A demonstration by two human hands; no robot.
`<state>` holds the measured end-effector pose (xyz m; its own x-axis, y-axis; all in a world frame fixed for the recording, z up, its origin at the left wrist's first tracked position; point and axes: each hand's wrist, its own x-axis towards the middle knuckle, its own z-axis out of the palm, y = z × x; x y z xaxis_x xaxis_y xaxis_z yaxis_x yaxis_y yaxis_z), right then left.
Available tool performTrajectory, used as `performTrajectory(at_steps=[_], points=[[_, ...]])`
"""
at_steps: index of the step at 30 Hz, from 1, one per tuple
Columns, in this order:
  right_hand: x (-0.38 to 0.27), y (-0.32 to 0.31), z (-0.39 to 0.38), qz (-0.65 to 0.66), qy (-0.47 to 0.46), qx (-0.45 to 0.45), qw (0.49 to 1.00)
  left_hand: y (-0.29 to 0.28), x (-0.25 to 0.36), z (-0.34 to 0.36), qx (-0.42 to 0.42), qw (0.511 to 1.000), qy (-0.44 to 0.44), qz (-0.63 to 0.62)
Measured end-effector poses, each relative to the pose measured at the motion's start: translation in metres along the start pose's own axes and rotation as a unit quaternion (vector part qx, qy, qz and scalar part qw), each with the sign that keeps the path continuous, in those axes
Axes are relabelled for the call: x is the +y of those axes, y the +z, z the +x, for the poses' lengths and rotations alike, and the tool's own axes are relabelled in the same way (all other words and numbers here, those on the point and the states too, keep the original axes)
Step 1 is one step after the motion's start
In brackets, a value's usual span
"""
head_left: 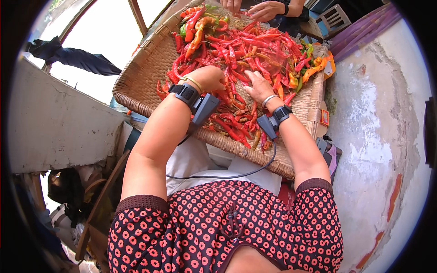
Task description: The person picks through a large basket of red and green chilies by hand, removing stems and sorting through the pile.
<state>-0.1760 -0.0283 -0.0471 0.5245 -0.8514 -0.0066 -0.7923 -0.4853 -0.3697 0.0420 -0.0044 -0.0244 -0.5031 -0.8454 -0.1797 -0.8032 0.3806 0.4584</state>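
Note:
A woven tray (134, 93) holds a heap of red chili peppers (236, 50), with green and orange ones (196, 36) at its top left and right end. My left hand (209, 79) is over the left middle of the heap, fingers curled down among red peppers; what they hold is hidden. My right hand (258, 86) is just right of it, fingers apart and reaching onto the peppers, with nothing visible held. Both wrists carry dark strapped devices, and a black cable hangs across the tray's near edge.
A co-worker's hands (266, 10) are at the far edge of the tray. A bright window with a dark bundled cloth (75, 59) is at left. A peeling wall (373, 136) and purple curtain (359, 32) stand at right. Wooden boards (100, 200) lean at lower left.

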Motion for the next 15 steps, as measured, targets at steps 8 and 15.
performTrajectory(at_steps=[8, 15], points=[[0.002, -0.011, -0.009, 0.039, -0.003, 0.000, 0.999, 0.004, 0.021, 0.011, 0.152, 0.981, 0.092, -0.076], [-0.034, -0.102, -0.019, 0.113, -0.020, -0.068, 0.991, 0.005, 0.015, 0.009, 0.103, 0.995, 0.002, 0.014]])
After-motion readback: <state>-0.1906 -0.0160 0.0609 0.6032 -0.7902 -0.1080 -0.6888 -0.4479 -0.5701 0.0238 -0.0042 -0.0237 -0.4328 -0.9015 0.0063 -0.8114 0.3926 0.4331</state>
